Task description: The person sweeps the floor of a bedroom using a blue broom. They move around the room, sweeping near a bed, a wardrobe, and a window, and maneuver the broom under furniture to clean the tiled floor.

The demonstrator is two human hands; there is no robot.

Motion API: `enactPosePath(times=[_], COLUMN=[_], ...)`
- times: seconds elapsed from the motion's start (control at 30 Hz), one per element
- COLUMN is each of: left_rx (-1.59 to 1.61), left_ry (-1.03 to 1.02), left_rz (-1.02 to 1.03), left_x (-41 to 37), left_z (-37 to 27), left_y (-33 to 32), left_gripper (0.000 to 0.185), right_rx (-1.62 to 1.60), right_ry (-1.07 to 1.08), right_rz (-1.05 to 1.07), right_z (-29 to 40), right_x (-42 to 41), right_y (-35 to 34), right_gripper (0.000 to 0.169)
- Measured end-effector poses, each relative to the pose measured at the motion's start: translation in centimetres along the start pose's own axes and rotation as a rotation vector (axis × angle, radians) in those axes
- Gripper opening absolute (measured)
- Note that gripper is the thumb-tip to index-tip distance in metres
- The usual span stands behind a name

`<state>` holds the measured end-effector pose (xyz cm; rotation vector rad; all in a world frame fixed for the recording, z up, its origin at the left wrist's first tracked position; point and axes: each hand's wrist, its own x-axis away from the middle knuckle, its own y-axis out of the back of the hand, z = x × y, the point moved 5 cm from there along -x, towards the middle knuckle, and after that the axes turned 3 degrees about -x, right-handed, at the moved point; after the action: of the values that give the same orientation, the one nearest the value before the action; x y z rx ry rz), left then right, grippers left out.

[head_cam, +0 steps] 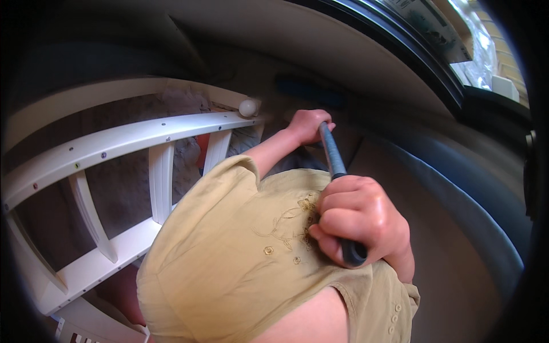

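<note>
My right hand point(364, 218) is closed around the dark rubber-like grip of a long grey pole point(333, 150), in front of the chest of a tan embroidered shirt. Farther up in the picture, my left hand point(309, 125) grips the same pole lower on its shaft. The pole slopes away from me towards the floor. Beyond my left hand lies a dim blue bar-shaped thing point(311, 91); whether it is the pole's head cannot be told. The pole's far end is hidden behind my left hand.
A white ladder-like frame point(124, 132) with screw heads and a white round knob point(248, 108) stands at the left. A dark window frame point(411, 47) crosses the upper right, with boxes and clear plastic beyond. A blue-grey curved edge point(450, 184) runs down the right.
</note>
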<state>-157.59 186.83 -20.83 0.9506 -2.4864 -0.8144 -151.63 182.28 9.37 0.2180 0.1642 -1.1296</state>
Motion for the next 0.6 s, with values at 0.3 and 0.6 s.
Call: enactPosePath(times=[0.3, 0.6], left_rx=[-0.087, 0.137], left_ry=[0.212, 0.356], left_rz=[-0.386, -0.286], left_x=[4.2, 3.8], left_z=[8.2, 16.0], left_y=[9.2, 10.5], left_gripper=[0.017, 0.013], right_rx=[-0.173, -0.159], right_ry=[0.21, 0.127], right_rz=[-0.049, 0.116], right_z=[-4.0, -7.9], right_x=[-6.2, -9.2], right_y=[-2.7, -3.2], right_gripper=[0.022, 0.016])
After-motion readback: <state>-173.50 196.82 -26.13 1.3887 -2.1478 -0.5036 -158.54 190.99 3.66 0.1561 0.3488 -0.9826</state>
